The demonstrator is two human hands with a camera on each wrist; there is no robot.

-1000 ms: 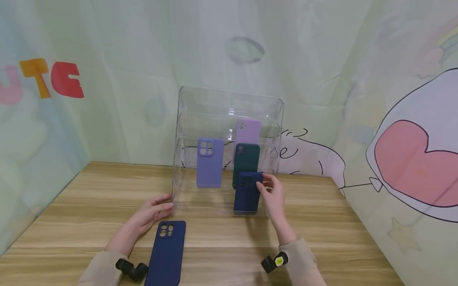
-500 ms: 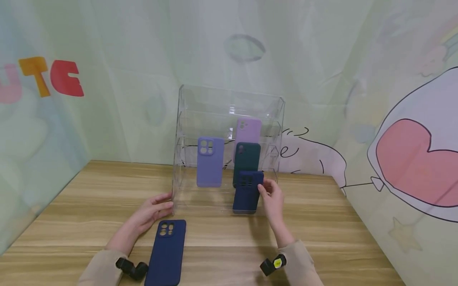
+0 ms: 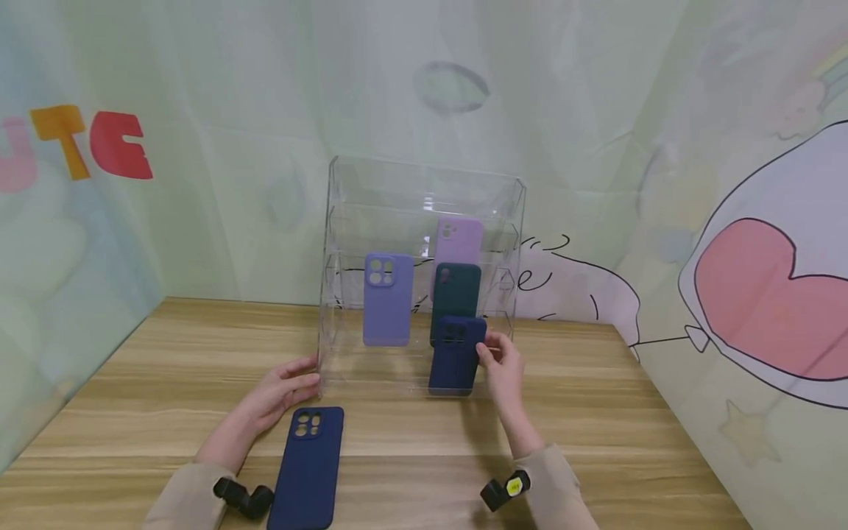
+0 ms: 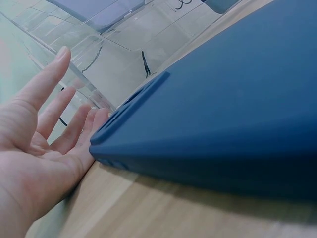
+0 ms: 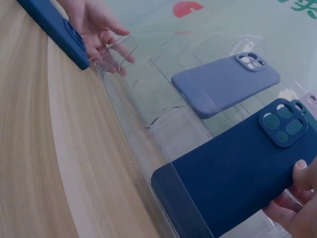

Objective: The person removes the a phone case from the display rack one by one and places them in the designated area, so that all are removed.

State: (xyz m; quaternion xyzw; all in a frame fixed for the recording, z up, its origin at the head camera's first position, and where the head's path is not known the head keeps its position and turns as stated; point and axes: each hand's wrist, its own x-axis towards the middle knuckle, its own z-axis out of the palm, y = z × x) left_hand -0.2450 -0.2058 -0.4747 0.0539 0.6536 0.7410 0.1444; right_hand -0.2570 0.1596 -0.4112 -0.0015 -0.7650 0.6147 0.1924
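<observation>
My right hand point(image 3: 505, 379) pinches the right edge of a navy phone case point(image 3: 457, 368) between thumb and fingers. The case leans upright in the lowest tier of a clear acrylic display stand point(image 3: 377, 184), its bottom behind the front lip in the right wrist view. At the stand's lower left side, my left hand point(image 3: 283, 394) has its fingertips against the edge, fingers loosely extended. Behind the held case stand a dark green phone case point(image 3: 457, 291) and a pink phone case point(image 3: 461, 241), both partly hidden. A lavender phone case point(image 3: 387, 313) stands in the tiers farther left.
A second navy phone case point(image 3: 306, 475) lies on the wooden table point(image 3: 596, 419), beside my left forearm and in front of the stand. A printed curtain point(image 3: 232, 206) hangs behind the table and along its sides.
The held navy case has shifted slightly left within the lowest tier. My right hand has slipped a little down its right edge. My left hand stays at the stand.
</observation>
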